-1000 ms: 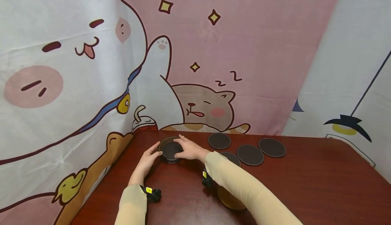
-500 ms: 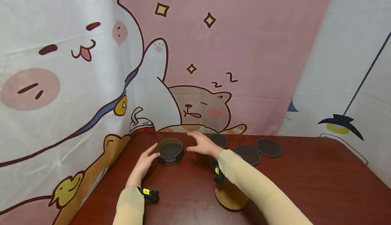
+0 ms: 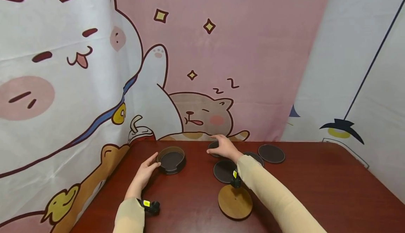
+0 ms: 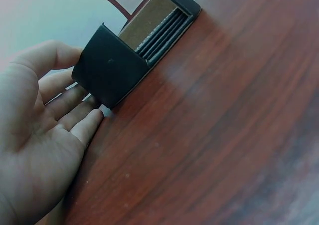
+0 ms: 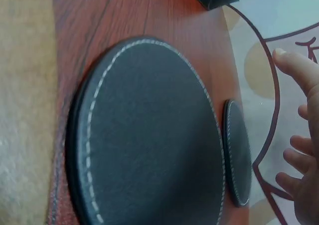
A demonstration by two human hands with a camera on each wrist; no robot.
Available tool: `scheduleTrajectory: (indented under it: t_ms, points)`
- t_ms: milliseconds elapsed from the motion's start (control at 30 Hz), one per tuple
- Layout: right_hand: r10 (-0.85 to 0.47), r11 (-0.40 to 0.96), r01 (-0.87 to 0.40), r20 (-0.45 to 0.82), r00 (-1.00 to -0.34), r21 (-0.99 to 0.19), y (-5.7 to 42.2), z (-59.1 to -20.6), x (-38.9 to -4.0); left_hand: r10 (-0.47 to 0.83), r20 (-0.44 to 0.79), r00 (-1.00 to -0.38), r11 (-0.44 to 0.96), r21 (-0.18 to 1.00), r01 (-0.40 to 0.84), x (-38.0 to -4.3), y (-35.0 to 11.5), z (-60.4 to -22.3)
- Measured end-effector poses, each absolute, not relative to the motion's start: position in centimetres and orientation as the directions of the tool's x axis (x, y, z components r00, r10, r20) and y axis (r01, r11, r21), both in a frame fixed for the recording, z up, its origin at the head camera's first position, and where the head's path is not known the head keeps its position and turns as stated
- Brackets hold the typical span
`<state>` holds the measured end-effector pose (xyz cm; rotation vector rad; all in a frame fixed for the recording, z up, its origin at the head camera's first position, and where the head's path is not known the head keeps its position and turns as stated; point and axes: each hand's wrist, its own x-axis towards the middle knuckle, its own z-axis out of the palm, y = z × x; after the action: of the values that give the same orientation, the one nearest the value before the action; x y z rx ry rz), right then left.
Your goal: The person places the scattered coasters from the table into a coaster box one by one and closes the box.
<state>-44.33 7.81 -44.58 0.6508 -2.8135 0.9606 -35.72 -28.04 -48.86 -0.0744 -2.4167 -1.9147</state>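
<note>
A round black coaster holder [image 3: 183, 163] stands at the left of the table, coasters [image 3: 171, 161] stacked inside; their edges show through its notch in the left wrist view. My left hand [image 3: 143, 173] rests against its left side, thumb and relaxed fingers along the wall [image 4: 110, 65]. My right hand [image 3: 226, 148] hovers with spread fingers over the far coaster [image 3: 213, 144], partly covering it in the head view. In the right wrist view those fingers [image 5: 301, 70] hold nothing. Nearer to me lies another dark coaster [image 5: 154, 130] with white stitching round its edge.
To the right are two more dark coasters, one [image 3: 271, 154] uncovered and one [image 3: 254, 158] partly behind my sleeve. A tan disc [image 3: 235, 202] lies closest to me. Behind the reddish-brown table [image 3: 186, 205] hangs a printed cartoon cloth [image 3: 253, 50].
My right hand has left the coaster holder and moved right to the far coaster. My left hand stays at the holder. The view has shifted slightly, and the tan disc is now uncovered.
</note>
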Motion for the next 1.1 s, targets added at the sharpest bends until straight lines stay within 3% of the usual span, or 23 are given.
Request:
scheduleTrajectory:
  t_ms: [333,633,733,1100]
  points:
    - [-0.317,0.813,-0.358,0.167,-0.934,-0.460,9.0,-46.6,-44.8,-0.016,0.051,-0.999,0.203,0.978,0.047,-35.6,-28.1,-49.5]
    - [-0.254,0.879,-0.254,0.053,-0.966,-0.403,9.5,-46.8,-44.9,-0.007,0.142,-0.990,0.238,0.962,0.136,-35.4,-27.8,-49.6]
    - [-0.250,0.885,-0.241,0.031,-0.968,-0.399,9.4,-46.6,-44.8,-0.016,0.119,-0.993,0.218,0.969,0.113,-35.5,-27.7,-49.4]
    - [-0.247,0.880,-0.250,0.059,-0.967,-0.403,8.9,-46.9,-45.7,-0.023,0.068,-0.997,0.209,0.976,0.061,-35.7,-28.0,-48.7]
